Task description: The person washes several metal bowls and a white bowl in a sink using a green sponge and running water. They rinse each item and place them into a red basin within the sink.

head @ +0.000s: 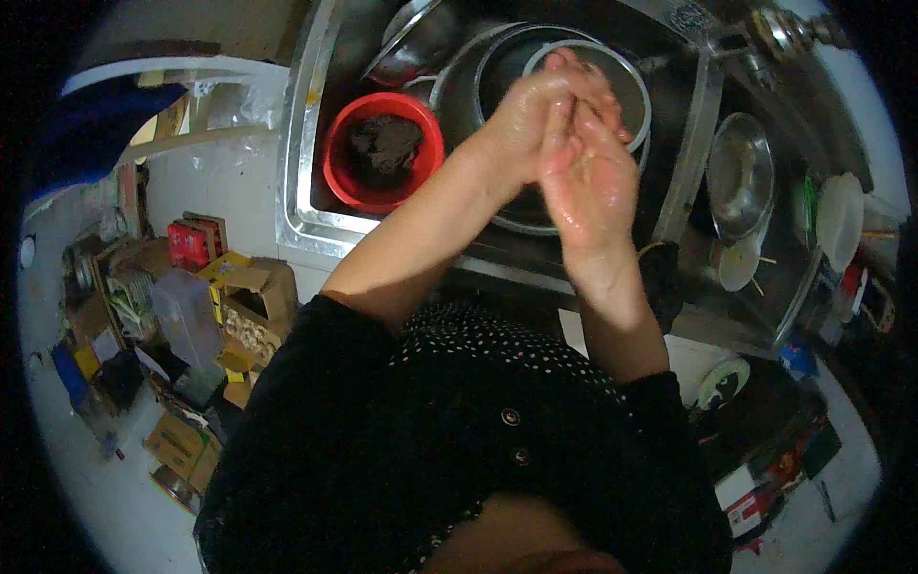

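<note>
My left hand (559, 93) and my right hand (592, 168) are pressed together, wet and shiny, above the metal pots in a stainless steel sink. The left arm crosses from the lower left, and its fingers lie over the fingers of the other hand. My right palm faces up, partly covered at the fingers. No object shows in either hand. Beneath them is a round pot with a pale rim (647, 93), resting among larger metal basins. Left of the hands, a red plastic bowl (332, 161) holds a dark, wet clump.
A metal faucet (774, 32) stands at the upper right. Right of the sink's divider lie a steel bowl (742, 176) and a pale dish (739, 264). Another metal bowl (412, 43) leans at the sink's upper left. Cardboard boxes (262, 294) and a clear plastic container (185, 316) stand at the left.
</note>
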Available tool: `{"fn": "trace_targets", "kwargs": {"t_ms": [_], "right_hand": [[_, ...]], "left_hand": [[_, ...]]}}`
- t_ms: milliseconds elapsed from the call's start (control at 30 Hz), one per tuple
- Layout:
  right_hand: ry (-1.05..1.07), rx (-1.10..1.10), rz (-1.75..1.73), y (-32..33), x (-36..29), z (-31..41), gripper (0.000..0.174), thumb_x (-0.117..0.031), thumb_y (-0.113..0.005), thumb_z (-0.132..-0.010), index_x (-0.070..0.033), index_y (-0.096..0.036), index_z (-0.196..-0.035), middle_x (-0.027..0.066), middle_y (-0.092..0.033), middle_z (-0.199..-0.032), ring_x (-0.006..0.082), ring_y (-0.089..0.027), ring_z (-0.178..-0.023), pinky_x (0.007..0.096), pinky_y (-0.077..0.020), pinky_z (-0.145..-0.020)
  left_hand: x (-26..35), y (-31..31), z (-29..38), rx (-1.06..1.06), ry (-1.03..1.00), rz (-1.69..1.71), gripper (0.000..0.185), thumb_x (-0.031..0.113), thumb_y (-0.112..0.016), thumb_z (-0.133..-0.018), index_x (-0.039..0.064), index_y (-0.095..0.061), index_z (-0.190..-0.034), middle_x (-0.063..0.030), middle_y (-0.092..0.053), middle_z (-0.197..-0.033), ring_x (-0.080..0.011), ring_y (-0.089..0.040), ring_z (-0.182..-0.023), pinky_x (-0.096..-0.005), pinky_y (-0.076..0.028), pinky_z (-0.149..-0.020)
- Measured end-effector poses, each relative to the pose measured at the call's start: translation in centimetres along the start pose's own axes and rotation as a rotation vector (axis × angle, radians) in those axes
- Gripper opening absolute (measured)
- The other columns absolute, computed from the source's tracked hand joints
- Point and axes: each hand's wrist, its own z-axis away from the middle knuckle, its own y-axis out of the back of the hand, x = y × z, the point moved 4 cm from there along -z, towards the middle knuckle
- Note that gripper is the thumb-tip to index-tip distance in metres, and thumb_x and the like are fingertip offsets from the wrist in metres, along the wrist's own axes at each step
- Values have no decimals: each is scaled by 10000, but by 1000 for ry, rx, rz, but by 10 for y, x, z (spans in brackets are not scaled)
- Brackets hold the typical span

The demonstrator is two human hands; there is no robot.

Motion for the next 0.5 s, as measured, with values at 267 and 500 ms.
{"fn": "trace_targets", "kwargs": {"t_ms": [267, 500], "right_hand": [[775, -469, 1734, 19, 8, 7, 204, 0, -509, -881, 24, -599, -1062, 218, -584, -1118, 340, -613, -977, 394, -514, -806], [922, -150, 2459, 35, -2, -27, 465, -60, -536, -813, -36, -496, -1275, 154, -553, -1249, 315, -492, -1194, 411, -390, -996]], "left_hand": [[28, 30, 17, 298, -35, -91, 301, 252, -543, -897, 112, -477, -639, -70, -458, -583, -222, -485, -542, -404, -480, -650], [-31, 40, 40, 730, -89, -342, 307, 302, -387, -983, 67, -548, -1098, -79, -611, -1011, -209, -559, -978, -331, -454, -861]]}}
